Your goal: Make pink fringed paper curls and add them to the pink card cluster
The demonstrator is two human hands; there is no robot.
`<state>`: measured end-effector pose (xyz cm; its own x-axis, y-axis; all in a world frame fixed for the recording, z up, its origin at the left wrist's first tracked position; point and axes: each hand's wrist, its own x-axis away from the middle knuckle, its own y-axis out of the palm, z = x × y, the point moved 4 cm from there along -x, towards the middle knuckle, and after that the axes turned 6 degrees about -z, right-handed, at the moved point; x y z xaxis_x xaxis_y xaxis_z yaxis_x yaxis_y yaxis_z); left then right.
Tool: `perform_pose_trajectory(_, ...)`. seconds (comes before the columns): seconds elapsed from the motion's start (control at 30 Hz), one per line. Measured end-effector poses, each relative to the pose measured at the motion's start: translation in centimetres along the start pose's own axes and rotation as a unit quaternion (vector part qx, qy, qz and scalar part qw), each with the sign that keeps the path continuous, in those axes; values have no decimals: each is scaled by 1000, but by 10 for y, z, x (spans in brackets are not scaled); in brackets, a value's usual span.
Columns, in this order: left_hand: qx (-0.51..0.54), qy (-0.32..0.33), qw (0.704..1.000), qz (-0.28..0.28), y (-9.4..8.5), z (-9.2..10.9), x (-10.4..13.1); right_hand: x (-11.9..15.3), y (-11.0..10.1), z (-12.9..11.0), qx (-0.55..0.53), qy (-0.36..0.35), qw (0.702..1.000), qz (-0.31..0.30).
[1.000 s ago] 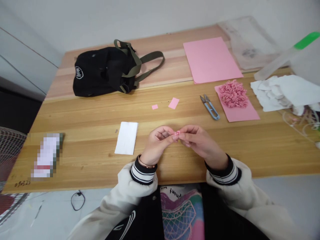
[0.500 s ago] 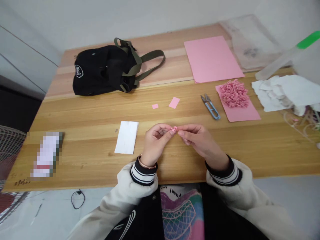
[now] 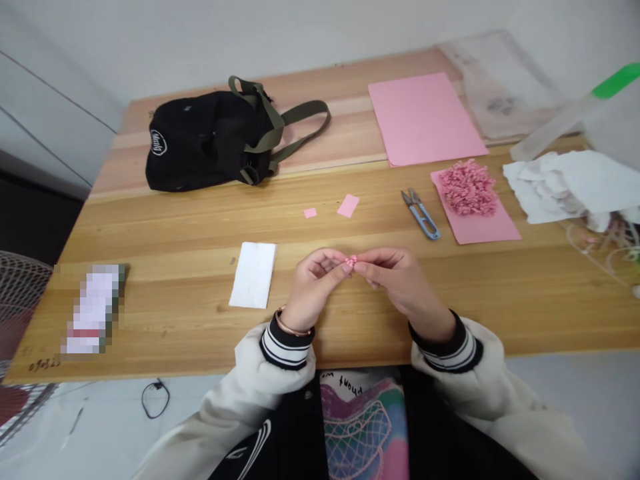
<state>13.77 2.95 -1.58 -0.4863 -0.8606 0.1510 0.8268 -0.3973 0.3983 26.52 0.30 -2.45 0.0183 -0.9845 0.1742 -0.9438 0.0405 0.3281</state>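
Between my fingertips is a small crumpled pink piece (image 3: 351,261), partly covered by the fingers; it looks like paper, though its kind is hard to make out. My left hand (image 3: 320,280) pinches it from the left with thumb and forefinger. From the right, my right hand (image 3: 395,273) closes thumb and forefinger on it as well. Beyond the hands lie a larger pink paper slip (image 3: 349,205) and a smaller pink slip (image 3: 310,213). To the right, a heap of curly pink pieces (image 3: 469,189) rests on a pink sheet (image 3: 485,230), beside blue thread snips (image 3: 421,215).
A black bag (image 3: 200,143) with green straps lies at the back left. A folded white sheet (image 3: 253,275) is left of my hands, and a blurred-out object (image 3: 95,310) farther left. Large pink paper (image 3: 427,120) lies at the back, white tissue (image 3: 585,187) at the right.
Both hands have shifted very slightly, with the fingertips closer together around the small pink piece. Everything else on the table stays where it was.
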Motion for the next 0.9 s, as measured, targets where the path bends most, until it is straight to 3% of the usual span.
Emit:
perform_pose_trajectory(0.53, 96, -41, 992, -67, 5, -5, 3, 1, 10, 1, -137, 43, 984, -106)
perform_pose_trajectory(0.9, 74, -35, 993, -87, 6, -1, 4, 4, 9, -3, -112, 41, 985, -128)
